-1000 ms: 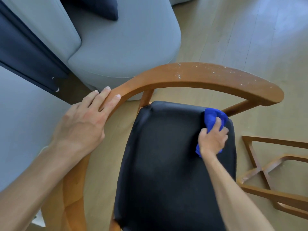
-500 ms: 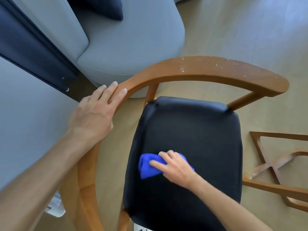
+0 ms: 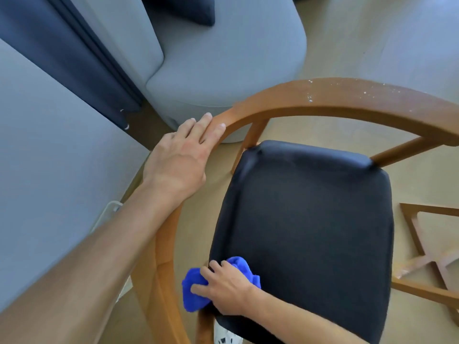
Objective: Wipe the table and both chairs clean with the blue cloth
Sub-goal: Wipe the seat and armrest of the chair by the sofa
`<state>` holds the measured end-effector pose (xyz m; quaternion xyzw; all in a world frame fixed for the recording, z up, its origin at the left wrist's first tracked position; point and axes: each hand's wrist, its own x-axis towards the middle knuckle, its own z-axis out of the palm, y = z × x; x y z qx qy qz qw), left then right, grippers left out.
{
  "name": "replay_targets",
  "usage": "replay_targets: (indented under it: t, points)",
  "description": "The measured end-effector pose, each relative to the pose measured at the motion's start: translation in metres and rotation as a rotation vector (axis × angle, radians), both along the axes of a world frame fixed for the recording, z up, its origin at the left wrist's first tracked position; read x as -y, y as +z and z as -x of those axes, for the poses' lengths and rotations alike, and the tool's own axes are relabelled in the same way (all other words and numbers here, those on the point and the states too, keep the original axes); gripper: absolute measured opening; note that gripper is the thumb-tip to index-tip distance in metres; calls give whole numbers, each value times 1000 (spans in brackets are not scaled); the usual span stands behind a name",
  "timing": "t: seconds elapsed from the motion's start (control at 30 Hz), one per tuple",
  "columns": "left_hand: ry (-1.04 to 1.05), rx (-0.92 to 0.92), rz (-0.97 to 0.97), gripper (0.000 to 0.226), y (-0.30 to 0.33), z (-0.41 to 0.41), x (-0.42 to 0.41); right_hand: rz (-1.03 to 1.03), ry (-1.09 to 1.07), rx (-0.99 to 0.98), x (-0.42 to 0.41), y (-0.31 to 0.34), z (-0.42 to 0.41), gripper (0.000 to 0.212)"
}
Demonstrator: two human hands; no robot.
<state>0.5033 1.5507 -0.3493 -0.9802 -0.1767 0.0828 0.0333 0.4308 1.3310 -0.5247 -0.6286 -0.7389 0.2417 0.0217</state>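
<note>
- Blue cloth [image 3: 196, 291] bunched low in the frame, on the lower left edge of the black seat [image 3: 310, 219], sticking out past it.
- Right hand [image 3: 223, 289] on top of the cloth, fingers curled round it.
- Left hand [image 3: 183, 155] flat with straight fingers on the curved wooden rail [image 3: 347, 100] of the chair, middle left.
- White specks on the rail, upper right.
- Grey sofa [image 3: 223, 60] at the top.

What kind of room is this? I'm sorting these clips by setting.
Most likely a home living or dining area: a grey upholstered sofa with a dark cushion, a wooden armchair with a black padded seat, and a pale wood floor.
</note>
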Motion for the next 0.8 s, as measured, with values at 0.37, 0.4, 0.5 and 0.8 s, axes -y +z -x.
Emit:
replay_targets:
  t: [0.37,0.4,0.5,0.8]
  points:
    - [-18,-13,-14,79,-3,-2,-2,-232,-1030,349,-85,-4,-200,56]
    - [-14,-6,-10,79,-3,-1,-2,-247,-1022,310,-75,-4,-171,56]
    - [-14,-9,-23,80,-3,1,-2,-241,-621,120,-15,-12,-61,57]
    - [-4,47,-6,75,-7,1,-6,-313,-185,214,111,2,-193,58]
